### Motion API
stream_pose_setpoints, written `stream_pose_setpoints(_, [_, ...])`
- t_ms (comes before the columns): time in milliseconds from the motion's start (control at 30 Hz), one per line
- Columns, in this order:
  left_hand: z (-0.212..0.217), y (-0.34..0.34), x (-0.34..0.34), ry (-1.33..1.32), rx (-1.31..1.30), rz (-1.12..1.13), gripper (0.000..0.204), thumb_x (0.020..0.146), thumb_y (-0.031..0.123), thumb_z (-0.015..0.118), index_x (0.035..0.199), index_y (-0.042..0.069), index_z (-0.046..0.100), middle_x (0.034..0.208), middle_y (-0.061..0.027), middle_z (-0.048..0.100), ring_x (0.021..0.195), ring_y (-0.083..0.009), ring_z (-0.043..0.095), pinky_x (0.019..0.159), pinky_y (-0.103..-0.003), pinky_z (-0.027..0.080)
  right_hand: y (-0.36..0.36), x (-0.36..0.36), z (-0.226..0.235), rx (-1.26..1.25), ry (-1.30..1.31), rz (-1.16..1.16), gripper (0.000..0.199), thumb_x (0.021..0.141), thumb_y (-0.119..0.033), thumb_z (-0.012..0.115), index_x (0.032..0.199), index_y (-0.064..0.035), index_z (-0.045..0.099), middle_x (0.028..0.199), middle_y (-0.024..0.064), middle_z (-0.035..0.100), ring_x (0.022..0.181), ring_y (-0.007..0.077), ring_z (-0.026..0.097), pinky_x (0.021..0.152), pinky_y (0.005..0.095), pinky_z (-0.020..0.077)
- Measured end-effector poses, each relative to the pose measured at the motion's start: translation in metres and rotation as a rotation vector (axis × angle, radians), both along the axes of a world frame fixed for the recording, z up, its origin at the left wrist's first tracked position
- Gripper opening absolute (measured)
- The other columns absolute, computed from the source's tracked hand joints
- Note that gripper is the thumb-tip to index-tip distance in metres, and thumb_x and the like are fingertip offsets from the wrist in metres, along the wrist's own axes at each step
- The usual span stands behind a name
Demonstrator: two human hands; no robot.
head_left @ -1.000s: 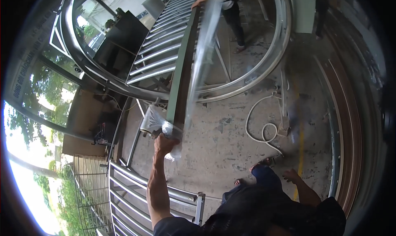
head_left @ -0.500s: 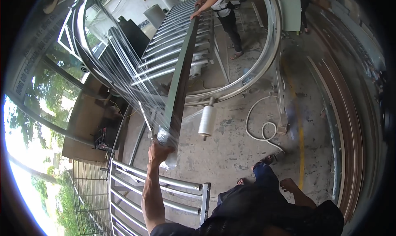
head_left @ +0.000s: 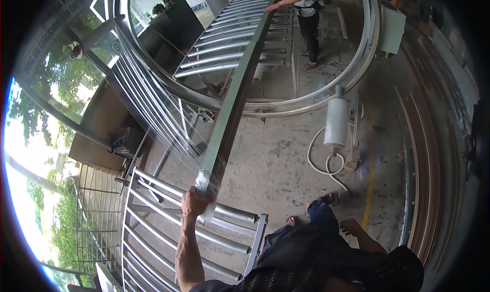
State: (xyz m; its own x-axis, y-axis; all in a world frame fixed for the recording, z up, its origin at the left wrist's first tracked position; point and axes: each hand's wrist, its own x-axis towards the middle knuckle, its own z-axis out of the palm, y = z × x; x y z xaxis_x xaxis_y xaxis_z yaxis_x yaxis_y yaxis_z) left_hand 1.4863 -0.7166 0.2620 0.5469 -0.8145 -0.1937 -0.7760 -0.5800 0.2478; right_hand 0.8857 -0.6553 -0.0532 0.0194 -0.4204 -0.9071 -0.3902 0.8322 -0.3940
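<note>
A long green and brown metal profile (head_left: pixel 238 85) slants away from me through a big upright metal ring (head_left: pixel 357 75). My left hand (head_left: pixel 195 204) is closed round its near end, where clear stretch film (head_left: pixel 202 180) is wrapped. More film (head_left: pixel 158 108) runs in shiny streaks from that end toward the ring's left side. A white roll of film (head_left: pixel 335 122) hangs at the ring's lower right. My right hand (head_left: pixel 350 227) hangs by my leg, fingers loosely bent and apart, with nothing visible in it. At the far end a co-worker's hands (head_left: pixel 274 5) rest on the profile.
A rack of metal rollers (head_left: pixel 219 42) stands under the far part of the profile, and another roller rack (head_left: pixel 219 236) lies near my left arm. A pale hose (head_left: pixel 311 156) coils on the floor. Long brown profiles (head_left: pixel 426 190) are stacked along the right.
The film roll has shifted right along the ring. My view has turned, so the ring and the profile's far end sit farther right. My left hand keeps its grip.
</note>
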Motion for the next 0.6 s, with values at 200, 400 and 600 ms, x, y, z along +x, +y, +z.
stream_pose_setpoints(200, [-0.026,0.02,-0.003,0.028,-0.005,0.043,0.059,0.059,0.041,0.078,0.097,-0.001,0.061,0.089,-0.0254,0.067,0.086,-0.0398,0.066,0.076,-0.045,0.053,-0.009,-0.001,0.002,-0.011,0.017,0.002,0.034,0.089,-0.027,0.061,0.11,-0.0005,0.06,0.101,0.0145,0.063,0.084,0.0276,0.063,0.073,0.0444,0.0519])
stream_pose_setpoints(400, [-0.035,0.017,-0.011,0.013,-0.024,0.075,0.058,0.062,0.042,0.077,0.099,0.002,0.058,0.086,-0.0226,0.068,0.081,-0.0398,0.066,0.073,-0.046,0.052,-0.029,0.013,0.01,-0.087,0.036,0.012,0.03,0.087,-0.026,0.062,0.104,-0.0007,0.063,0.093,0.0113,0.064,0.079,0.0241,0.063,0.068,0.0402,0.0521])
stream_pose_setpoints(600, [-0.032,0.003,-0.018,-0.007,-0.059,0.09,0.057,0.064,0.042,0.075,0.1,0.002,0.058,0.089,-0.0235,0.068,0.085,-0.0403,0.066,0.075,-0.047,0.052,-0.054,0.014,-0.001,-0.198,-0.06,-0.016,0.021,0.085,-0.021,0.063,0.096,-0.0037,0.063,0.078,0.0033,0.06,0.065,0.0132,0.057,0.054,0.0285,0.0462])
